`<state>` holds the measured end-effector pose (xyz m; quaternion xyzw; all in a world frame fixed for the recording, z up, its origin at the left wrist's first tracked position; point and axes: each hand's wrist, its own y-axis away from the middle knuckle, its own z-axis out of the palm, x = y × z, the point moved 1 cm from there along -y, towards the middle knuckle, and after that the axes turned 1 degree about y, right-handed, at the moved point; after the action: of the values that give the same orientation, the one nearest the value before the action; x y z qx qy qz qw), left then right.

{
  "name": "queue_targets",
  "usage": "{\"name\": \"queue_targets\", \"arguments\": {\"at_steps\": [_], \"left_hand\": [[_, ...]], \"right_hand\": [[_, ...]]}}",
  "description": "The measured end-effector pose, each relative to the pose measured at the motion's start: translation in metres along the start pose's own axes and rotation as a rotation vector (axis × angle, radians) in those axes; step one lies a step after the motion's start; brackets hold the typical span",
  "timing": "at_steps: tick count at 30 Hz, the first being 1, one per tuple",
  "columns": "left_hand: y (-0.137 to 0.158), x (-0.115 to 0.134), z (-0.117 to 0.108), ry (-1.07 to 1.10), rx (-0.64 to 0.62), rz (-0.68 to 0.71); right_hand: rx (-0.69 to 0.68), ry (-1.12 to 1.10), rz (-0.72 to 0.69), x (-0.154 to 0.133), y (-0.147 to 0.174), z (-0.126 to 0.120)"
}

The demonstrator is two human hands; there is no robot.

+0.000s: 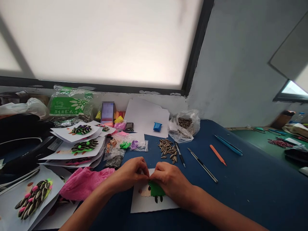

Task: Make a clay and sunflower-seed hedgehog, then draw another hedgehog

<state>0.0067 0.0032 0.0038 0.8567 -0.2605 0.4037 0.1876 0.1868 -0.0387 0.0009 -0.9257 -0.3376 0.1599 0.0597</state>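
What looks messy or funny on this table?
Some sunflower seeds lie loose on the blue table, outside a clear bag, perhaps on purpose. At left, the pile of pictures is crooked, with edges sticking out unevenly, and a pink cloth lies crumpled.

white sheet | flat, front centre | green clay patch | on sheet, partly hidden

Between five and six o'clock, the right hand hid part of the green patch and of the white sheet; whatever lay between the fingers was too small to tell. The bottom edge cut off both forearms. At eight o'clock, the left one partly covered a pink cloth. Around nine o'clock, the left edge cropped a black object, and a screen-like block was pixelated. Toward three o'clock, reddish pieces were too blurred to name.
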Motion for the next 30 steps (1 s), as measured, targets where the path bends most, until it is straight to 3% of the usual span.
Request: {"name": "queue_targets", "arguments": {"at_steps": [7,11,19,30], "left_hand": [[0.0,-0.003,-0.002,-0.009,-0.021,0.001],[-0.001,-0.004,-0.002,-0.002,-0.004,0.009],[-0.002,-0.005,-0.002,0.02,0.016,0.009],[-0.001,-0.002,-0.001,-0.016,0.029,0.007]], "right_hand": [[0.03,0.101,-0.069,0.002,0.0,0.009],[0.025,0.114,-0.066,-0.002,0.0,0.0],[0.154,0.092,0.254,0.031,-0.006,-0.029],[0.055,0.187,0.252,0.046,-0.017,-0.014]]}}
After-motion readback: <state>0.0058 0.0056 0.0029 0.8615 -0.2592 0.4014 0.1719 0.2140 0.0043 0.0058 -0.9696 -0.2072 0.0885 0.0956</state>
